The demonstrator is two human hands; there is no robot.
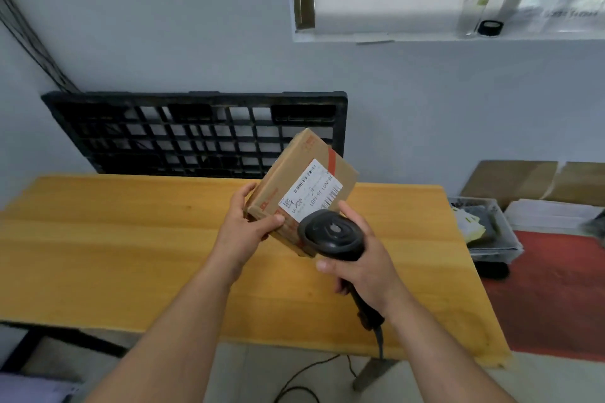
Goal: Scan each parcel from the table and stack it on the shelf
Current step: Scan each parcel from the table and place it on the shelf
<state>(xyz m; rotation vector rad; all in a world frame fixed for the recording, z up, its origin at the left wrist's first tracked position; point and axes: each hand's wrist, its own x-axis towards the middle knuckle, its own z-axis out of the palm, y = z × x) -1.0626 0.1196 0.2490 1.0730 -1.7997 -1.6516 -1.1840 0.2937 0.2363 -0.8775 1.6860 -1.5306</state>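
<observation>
While left hand (247, 226) grips parcel (302, 188) above table (131, 239), right hand (360, 266) clasps scanner (332, 234) just beside it

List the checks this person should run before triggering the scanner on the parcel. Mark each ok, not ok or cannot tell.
1. Parcel held securely: the left hand grips the lower left corner of the tilted parcel. Ok.
2. Label faces up: the white label is on the upturned face. Ok.
3. Barcode unobstructed: the head of the scanner overlaps the label's lower corner in this view. Cannot tell.
4. Scanner gripped: the right hand wraps round its handle. Ok.
5. Cable free: it hangs past the front edge of the table. Ok.
6. Shelf space ready: no shelf is identifiable. Cannot tell.
</observation>
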